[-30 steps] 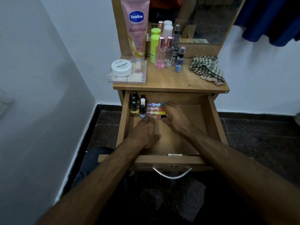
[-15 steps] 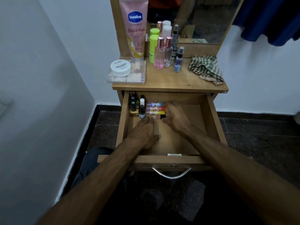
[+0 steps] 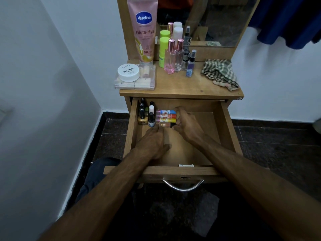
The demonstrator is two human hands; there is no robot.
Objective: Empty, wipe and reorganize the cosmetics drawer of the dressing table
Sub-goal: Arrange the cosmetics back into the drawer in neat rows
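Observation:
The wooden drawer [image 3: 225, 129] of the dressing table is pulled out. Several dark nail polish bottles [image 3: 142, 112] stand in its far left corner, with a white-capped bottle [image 3: 151, 117] beside them. Several colourful lip balm tubes [image 3: 165, 116] lie side by side just right of the bottles. My right hand [image 3: 188, 125] cups the tubes' right ends, fingers above and thumb below. My left hand [image 3: 152, 142] rests flat on the drawer floor, its fingertips touching the nearest clear tube. The rest of the drawer floor is bare wood.
On the tabletop [image 3: 182, 86] stand a pink Vaseline tube [image 3: 144, 32], a white nail polish jar [image 3: 128, 72] on a clear case [image 3: 144, 82], perfume bottles [image 3: 173, 56] and a checked cloth [image 3: 219, 73]. A mirror [image 3: 217, 20] rises behind. A white wall is close on the left.
Almost nothing: both hands stay at the tubes, and my right fingers have closed in slightly on their ends.

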